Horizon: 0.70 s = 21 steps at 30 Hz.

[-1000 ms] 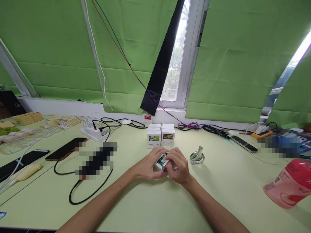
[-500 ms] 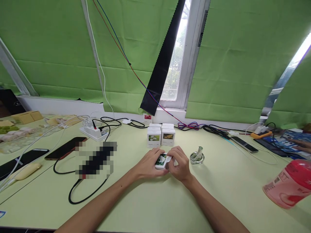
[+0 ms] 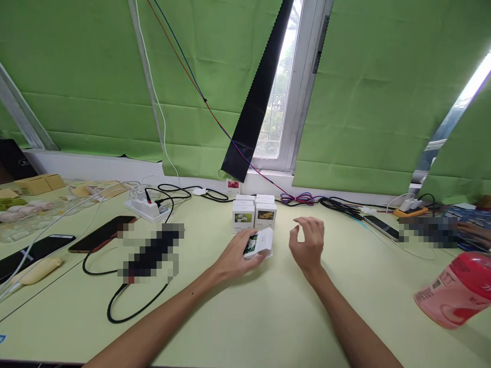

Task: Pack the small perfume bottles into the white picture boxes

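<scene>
The person's left hand (image 3: 237, 257) is gripping a small white box (image 3: 259, 243) with a flower picture on its side, fingers curled around it from the left and underneath, tilting it just above the pale green table (image 3: 245, 317). The box is sitting near the middle of the table, just in front of a cluster of matching white boxes (image 3: 253, 211) standing in rows near the window sill.

The right hand (image 3: 307, 244) is hovering to the right of the held box, apart from it and holding nothing, with fingers loosely spread and bent. Whatever lies beneath that hand is hidden.

To the left, a black cable (image 3: 115, 301) is looping across the table beside two dark phones (image 3: 100, 234) and a white power strip (image 3: 148, 208). On the far right a pink and red container (image 3: 456, 296) is lying on its side, and another phone (image 3: 381, 227) is resting near a tangle of black cords (image 3: 339, 206).
</scene>
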Available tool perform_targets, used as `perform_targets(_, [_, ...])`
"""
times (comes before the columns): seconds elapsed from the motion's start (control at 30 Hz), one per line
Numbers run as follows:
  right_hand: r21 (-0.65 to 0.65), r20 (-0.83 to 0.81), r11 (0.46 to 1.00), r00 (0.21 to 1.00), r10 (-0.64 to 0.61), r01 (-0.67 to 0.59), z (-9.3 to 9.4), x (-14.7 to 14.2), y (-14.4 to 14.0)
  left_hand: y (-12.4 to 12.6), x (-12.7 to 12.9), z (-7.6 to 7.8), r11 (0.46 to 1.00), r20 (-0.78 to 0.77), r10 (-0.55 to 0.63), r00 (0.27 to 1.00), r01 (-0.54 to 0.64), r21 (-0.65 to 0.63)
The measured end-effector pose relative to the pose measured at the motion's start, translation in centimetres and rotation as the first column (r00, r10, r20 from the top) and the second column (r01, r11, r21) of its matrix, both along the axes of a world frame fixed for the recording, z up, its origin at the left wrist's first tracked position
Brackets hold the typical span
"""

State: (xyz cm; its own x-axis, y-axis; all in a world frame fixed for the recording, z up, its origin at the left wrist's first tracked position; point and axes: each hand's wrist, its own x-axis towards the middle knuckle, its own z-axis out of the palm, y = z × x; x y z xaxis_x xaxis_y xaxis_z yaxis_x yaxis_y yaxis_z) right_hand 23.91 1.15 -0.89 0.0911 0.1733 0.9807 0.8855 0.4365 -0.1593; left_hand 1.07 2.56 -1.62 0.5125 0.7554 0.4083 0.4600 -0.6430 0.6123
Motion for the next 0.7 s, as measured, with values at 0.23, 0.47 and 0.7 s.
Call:
perform_targets(0.23, [-0.083,-0.328,0.951,0.893,-0.308,0.297,-0.2,3.0,0.7,-0.1,-0.3,0.1,0.998,0.049,-0.051,0.998,0.053,-0.038])
perform_targets(0.47, [-0.308,-0.566,0.939,0.764,-0.309,0.152,-1.9,3.2,1.7,0.0,-0.5,0.3,0.994,0.013,-0.073,0.997,0.074,-0.081])
perform_targets(0.7, [-0.451,-0.667,0.892,0.669,-0.327,-0.015,-3.1,2.3,2.0,0.3,-0.9,0.9,0.996,-0.043,-0.061,0.997,0.058,-0.069])
